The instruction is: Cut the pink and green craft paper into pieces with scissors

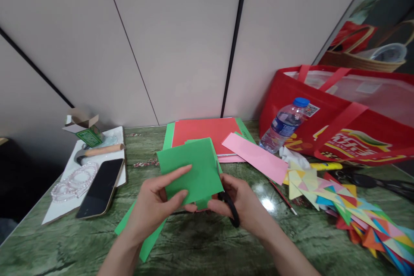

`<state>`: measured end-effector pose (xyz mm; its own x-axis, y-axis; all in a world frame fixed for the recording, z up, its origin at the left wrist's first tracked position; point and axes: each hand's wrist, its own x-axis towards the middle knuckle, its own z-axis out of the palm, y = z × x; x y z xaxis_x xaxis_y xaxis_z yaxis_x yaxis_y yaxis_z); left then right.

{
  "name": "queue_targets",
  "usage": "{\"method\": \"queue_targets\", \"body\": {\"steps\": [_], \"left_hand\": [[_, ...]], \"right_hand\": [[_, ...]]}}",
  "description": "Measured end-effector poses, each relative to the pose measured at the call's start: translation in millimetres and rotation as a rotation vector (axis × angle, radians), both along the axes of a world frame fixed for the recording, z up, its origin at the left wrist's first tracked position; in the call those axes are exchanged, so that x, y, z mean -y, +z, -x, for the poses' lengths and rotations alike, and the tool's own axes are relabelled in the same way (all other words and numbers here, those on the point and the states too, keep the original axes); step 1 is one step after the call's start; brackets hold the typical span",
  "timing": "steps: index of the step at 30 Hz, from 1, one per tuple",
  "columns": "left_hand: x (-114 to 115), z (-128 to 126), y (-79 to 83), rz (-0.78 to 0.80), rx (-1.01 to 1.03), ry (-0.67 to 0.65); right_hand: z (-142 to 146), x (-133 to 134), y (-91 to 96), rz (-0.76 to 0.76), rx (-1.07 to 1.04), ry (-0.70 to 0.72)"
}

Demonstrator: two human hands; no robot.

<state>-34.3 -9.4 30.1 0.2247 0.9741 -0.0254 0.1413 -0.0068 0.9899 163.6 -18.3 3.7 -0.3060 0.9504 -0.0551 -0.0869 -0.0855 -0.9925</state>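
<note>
My left hand (155,205) pinches the lower left edge of a green paper sheet (190,168), thumb on top and fingers under it. My right hand (241,202) is closed round the black handles of a pair of scissors (231,209), whose blades are hidden behind the green sheet. The sheet is held tilted above the green marble table (200,246). Another green paper strip (147,237) lies on the table under my left wrist.
A stack of red and green paper (203,131) and a pink strip (258,157) lie behind. At the left are a phone (100,187), beads (73,183), a hammer (97,152) and a small box (84,129). A bottle (284,125), a red bag (349,116) and coloured folded paper (355,211) lie at the right.
</note>
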Motion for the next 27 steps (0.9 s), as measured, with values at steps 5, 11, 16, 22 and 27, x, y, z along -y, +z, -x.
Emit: {"method": "queue_targets", "body": {"steps": [5,11,16,22,27], "left_hand": [[-0.1,-1.9,1.2,0.022,0.044,0.003],[-0.6,-1.7,2.6,0.039,0.052,0.020],[-0.6,-1.6,2.6,0.046,0.096,0.012],[-0.7,-1.0,0.6,0.034,0.062,0.035],[-0.5,-1.2,0.1,0.066,0.098,0.020]], "right_hand": [[0.7,0.0,-0.6,0.014,-0.026,-0.005],[1.7,0.8,-0.1,0.027,-0.086,0.014],[1.7,1.0,0.1,0.026,-0.083,-0.002],[1.1,0.4,-4.4,-0.004,-0.050,-0.025],[1.8,0.8,-3.5,-0.026,-0.013,-0.043]]}}
